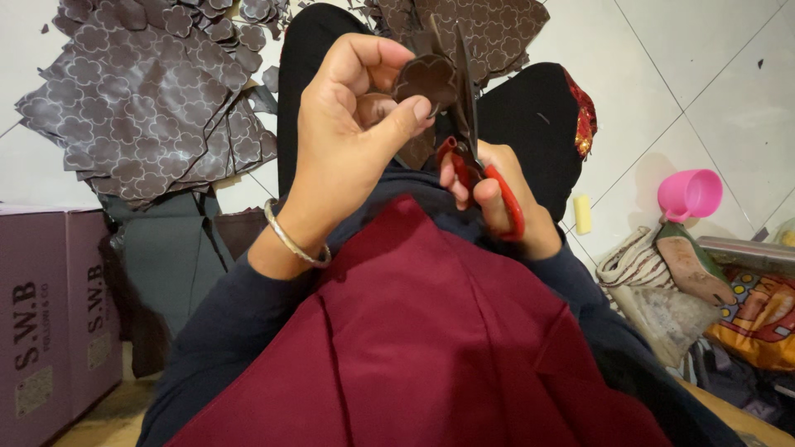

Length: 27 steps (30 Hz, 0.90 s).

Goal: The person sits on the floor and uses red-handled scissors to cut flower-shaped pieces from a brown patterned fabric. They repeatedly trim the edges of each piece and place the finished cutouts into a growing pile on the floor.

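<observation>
Our left hand [348, 124] pinches a dark brown flower-shaped cutout [425, 80] above our lap, while our right hand [497, 194] has its grip closed around red-handled scissors [472, 157]. Patterned brown sheets [141, 99] lie on the floor behind. Purple cartons [50, 306] stand left, cut off; a pink cup [690, 194] sits right.
</observation>
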{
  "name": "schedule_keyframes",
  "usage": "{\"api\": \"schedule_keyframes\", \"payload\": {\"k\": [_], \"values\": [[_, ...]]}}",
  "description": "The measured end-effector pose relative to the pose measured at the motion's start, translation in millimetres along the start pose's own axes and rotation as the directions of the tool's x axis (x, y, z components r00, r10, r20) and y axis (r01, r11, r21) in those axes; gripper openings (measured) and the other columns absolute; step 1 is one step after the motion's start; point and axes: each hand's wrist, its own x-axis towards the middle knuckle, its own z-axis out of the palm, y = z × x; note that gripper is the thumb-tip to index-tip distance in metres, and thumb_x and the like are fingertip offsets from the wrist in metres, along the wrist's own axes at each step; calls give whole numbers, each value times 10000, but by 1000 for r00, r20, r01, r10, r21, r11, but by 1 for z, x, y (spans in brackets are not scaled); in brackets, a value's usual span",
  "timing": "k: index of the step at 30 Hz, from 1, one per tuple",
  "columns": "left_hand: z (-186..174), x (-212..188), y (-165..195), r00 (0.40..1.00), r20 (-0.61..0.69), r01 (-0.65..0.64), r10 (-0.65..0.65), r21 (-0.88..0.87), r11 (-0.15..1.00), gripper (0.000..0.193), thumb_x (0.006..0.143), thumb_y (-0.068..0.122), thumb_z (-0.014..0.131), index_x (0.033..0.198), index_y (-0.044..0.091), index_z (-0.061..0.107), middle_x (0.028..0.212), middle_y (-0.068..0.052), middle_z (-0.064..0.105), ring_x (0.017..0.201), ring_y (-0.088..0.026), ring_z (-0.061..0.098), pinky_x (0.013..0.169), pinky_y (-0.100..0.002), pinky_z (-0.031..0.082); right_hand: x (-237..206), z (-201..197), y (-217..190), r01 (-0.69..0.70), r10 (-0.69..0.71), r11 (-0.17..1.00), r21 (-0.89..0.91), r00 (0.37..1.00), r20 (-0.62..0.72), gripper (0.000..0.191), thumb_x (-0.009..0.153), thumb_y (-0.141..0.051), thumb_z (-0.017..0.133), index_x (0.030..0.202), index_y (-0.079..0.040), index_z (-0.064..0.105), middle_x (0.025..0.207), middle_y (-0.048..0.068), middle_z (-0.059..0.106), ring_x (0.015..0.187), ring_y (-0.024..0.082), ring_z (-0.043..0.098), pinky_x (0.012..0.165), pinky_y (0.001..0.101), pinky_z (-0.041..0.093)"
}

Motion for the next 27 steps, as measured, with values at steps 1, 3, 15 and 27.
{"api": "schedule_keyframes", "payload": {"k": [1,3,15,27], "values": [[-1,0,-3,1000,-10,12,-12,-26,1000,322,1030,-67,697,1291,15,527,1155,-54,636,984,-84,681,874,-235,605,1,2,2,3,-3,1000,26,1000,2,989,763,-990,433,952,-31,589,716,-24,515,633,69,510,585,224,431],[-5,1,-13,996,-37,73,-78,-124,990,300,1012,-68,690,1258,17,542,1132,-56,654,974,-91,682,878,-254,612,4,3,6,-3,2,999,35,1000,30,1000,770,-987,421,980,-24,591,721,-17,513,638,74,505,596,227,438],[-89,38,-84,874,-383,198,-298,-279,940,323,913,-23,719,1230,35,710,989,0,720,797,-82,622,724,-243,542,21,-4,76,-160,147,937,311,987,65,881,971,-816,295,1107,4,590,809,30,536,745,148,574,674,285,483],[-163,74,-78,642,-746,-11,-176,-238,971,285,786,-123,755,1012,32,680,762,-101,717,572,-219,672,502,-346,552,32,-21,126,-257,257,906,337,965,45,944,951,-839,190,1065,-5,617,768,59,590,677,170,623,669,300,528]]}}
